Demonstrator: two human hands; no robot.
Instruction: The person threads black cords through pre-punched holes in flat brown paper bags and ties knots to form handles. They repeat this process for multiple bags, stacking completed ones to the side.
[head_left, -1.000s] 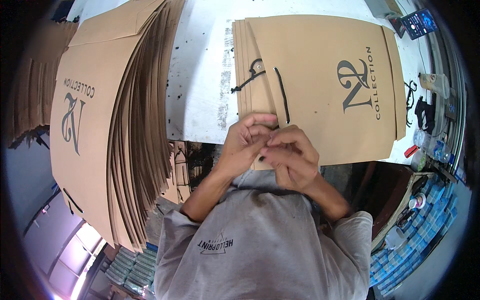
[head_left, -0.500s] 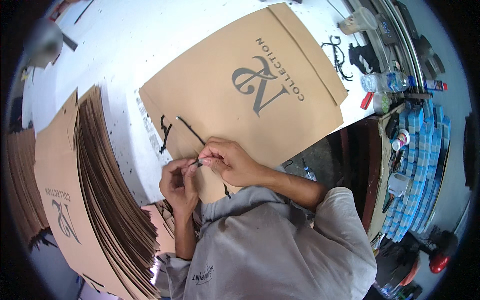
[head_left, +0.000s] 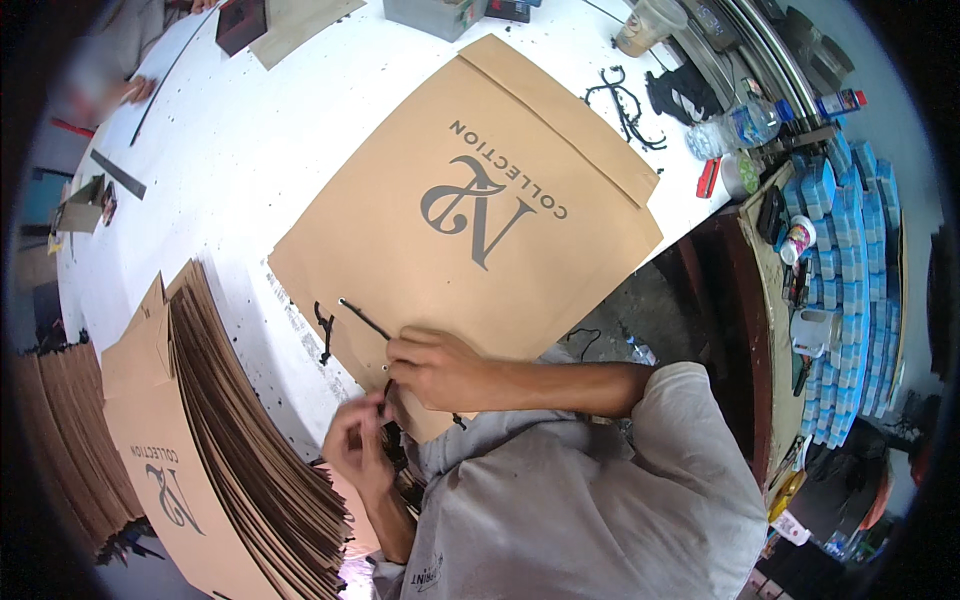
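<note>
A flat brown paper bag (head_left: 330,230) with a dark printed logo lies slanted on the white table, its near corner at my lap. A black cord (head_left: 365,318) runs from a hole near the bag's edge to under my right hand (head_left: 435,370). That hand is closed, its fingers curled at the cord and resting on the bag. Just left of it, beside the bag's edge, is my left hand (head_left: 360,445), its fingers smeared by motion. A short dark cord end shows between the hands. Another knotted black cord piece (head_left: 325,333) lies at the bag's left edge.
Stacks of brown paper bags (head_left: 150,390) stand at the left. Loose black cords (head_left: 625,105), a plastic cup (head_left: 650,25) and a water bottle (head_left: 735,130) are at the far right. Blue-white packs (head_left: 850,300) fill the right side. Another person's hand (head_left: 138,90) is at the far left.
The view has shifted, showing more of the far table. My left hand has moved down and slightly away from my right, which has turned with its back facing up.
</note>
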